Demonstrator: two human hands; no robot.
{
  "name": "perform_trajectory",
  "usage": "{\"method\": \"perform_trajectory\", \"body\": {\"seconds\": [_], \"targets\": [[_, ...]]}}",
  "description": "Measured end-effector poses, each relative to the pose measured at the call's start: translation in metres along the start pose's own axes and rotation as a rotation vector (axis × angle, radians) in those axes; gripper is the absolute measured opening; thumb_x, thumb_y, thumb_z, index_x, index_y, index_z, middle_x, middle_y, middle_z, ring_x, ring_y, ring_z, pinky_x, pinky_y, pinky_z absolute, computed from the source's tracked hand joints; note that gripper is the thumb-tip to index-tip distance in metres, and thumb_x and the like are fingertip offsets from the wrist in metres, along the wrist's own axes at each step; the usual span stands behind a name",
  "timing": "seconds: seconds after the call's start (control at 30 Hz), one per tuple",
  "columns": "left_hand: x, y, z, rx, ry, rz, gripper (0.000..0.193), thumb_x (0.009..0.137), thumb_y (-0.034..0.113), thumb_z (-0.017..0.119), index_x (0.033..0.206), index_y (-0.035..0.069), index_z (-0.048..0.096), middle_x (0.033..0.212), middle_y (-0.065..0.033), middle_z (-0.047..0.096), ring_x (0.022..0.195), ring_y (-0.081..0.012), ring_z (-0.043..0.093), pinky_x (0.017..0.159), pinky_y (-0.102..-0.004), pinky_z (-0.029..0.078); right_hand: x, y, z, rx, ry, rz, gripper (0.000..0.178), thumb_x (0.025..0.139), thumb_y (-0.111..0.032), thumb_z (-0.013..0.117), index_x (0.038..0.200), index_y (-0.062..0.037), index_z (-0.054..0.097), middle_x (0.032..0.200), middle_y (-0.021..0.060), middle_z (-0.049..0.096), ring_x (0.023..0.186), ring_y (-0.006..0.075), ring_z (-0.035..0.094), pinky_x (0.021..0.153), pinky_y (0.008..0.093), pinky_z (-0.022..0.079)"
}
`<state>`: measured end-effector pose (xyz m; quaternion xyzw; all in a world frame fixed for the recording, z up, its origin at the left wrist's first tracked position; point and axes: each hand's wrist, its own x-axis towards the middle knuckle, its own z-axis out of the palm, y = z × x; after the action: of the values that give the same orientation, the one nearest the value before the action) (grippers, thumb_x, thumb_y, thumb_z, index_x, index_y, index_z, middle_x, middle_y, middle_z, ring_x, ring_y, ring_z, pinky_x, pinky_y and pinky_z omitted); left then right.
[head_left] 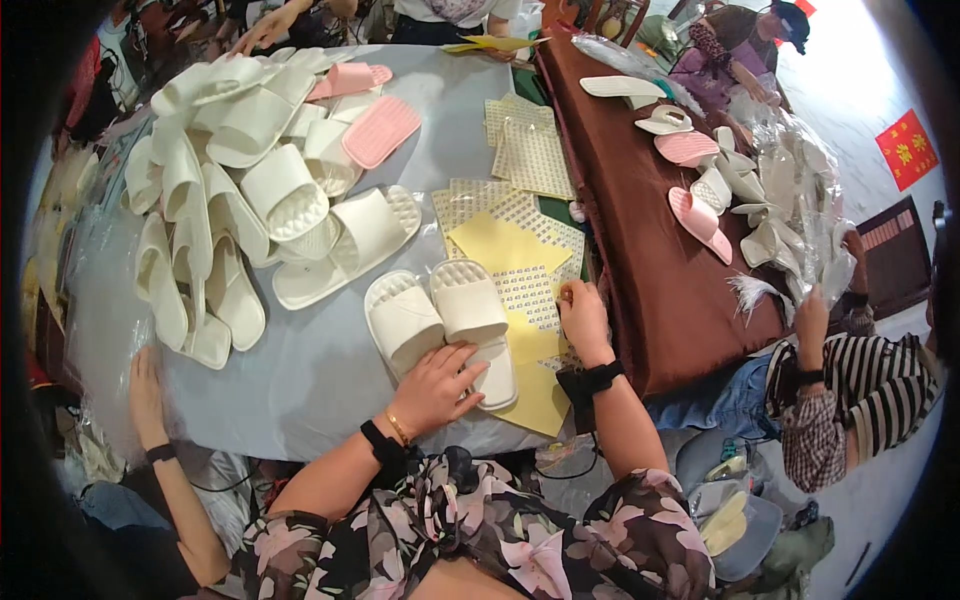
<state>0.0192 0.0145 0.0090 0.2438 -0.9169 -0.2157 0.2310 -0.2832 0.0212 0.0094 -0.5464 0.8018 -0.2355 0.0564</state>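
L hand (432,385) lies flat, fingers spread, on heel end of a white slipper pair (440,322) at bench (310,385) front edge; grips nothing. R hand (583,318), fingers curled together, pinches at a dotted sticker sheet (528,292) over yellow paper (500,245), just beside the pair. Slippers: ribbed strap, textured sole, side by side. No containers; loose slipper pile (240,190) w/ pink ones (380,130) behind.

White moulded foam slippers (440,318): matt, with a ribbed, dimpled footbed.
Yellow paper sheets (505,245): flat, matt.
Dotted sticker sheets (530,150): slightly glossy.
Grey worktop cover (300,380): smooth, dull.
Brown cloth (640,270): satin sheen.
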Motion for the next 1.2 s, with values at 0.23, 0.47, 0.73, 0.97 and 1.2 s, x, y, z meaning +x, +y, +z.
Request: {"method": "perform_trajectory", "body": {"seconds": [0.23, 0.47, 0.73, 0.97, 1.2], "targets": [[-0.004, -0.004, 0.007, -0.009, 0.038, 0.005, 0.048, 0.083, 0.035, 0.068, 0.120, 0.008, 0.058, 0.130, -0.0122, 0.055, 0.119, -0.0296, 0.053, 0.099, -0.0424, 0.043, -0.004, 0.001, 0.004, -0.052, 0.006, -0.042, 0.007, 0.085, -0.007, 0.062, 0.091, -0.0051, 0.064, 0.095, 0.0171, 0.061, 0.088, 0.0385, 0.060, 0.077, 0.0455, 0.049], [-0.004, -0.003, 0.005, -0.004, 0.041, 0.018, 0.047, 0.082, 0.034, 0.069, 0.119, 0.008, 0.058, 0.130, -0.0121, 0.056, 0.117, -0.0295, 0.053, 0.098, -0.0416, 0.043, 0.002, 0.017, 0.012, -0.034, -0.063, -0.064, 0.009, 0.084, -0.006, 0.060, 0.093, -0.0039, 0.061, 0.092, 0.0204, 0.060, 0.089, 0.0412, 0.059, 0.078, 0.0476, 0.048], [-0.004, -0.002, 0.004, 0.004, 0.053, 0.021, 0.048, 0.081, 0.034, 0.070, 0.119, 0.007, 0.059, 0.129, -0.0121, 0.056, 0.116, -0.0293, 0.054, 0.097, -0.0411, 0.044, -0.001, 0.022, 0.010, 0.050, -0.028, -0.088, 0.009, 0.080, -0.001, 0.062, 0.089, -0.0020, 0.060, 0.092, 0.0198, 0.059, 0.086, 0.0406, 0.058, 0.077, 0.0465, 0.048], [-0.004, -0.002, 0.003, -0.002, 0.034, 0.009, 0.047, 0.082, 0.035, 0.069, 0.119, 0.007, 0.058, 0.130, -0.0124, 0.056, 0.116, -0.0297, 0.054, 0.097, -0.0412, 0.044, -0.004, 0.019, -0.002, 0.259, 0.010, -0.042, 0.012, 0.078, -0.003, 0.066, 0.086, -0.0013, 0.057, 0.084, 0.0129, 0.056, 0.072, 0.0237, 0.058, 0.065, 0.0339, 0.048], [-0.002, -0.001, 0.001, -0.005, 0.030, 0.007, 0.047, 0.082, 0.033, 0.069, 0.120, 0.007, 0.058, 0.130, -0.0118, 0.055, 0.118, -0.0293, 0.053, 0.100, -0.0407, 0.043, -0.034, -0.040, -0.021, 0.440, -0.292, -0.131, 0.013, 0.080, -0.006, 0.068, 0.087, -0.0011, 0.057, 0.081, 0.0110, 0.055, 0.069, 0.0226, 0.056, 0.063, 0.0328, 0.046]]}}
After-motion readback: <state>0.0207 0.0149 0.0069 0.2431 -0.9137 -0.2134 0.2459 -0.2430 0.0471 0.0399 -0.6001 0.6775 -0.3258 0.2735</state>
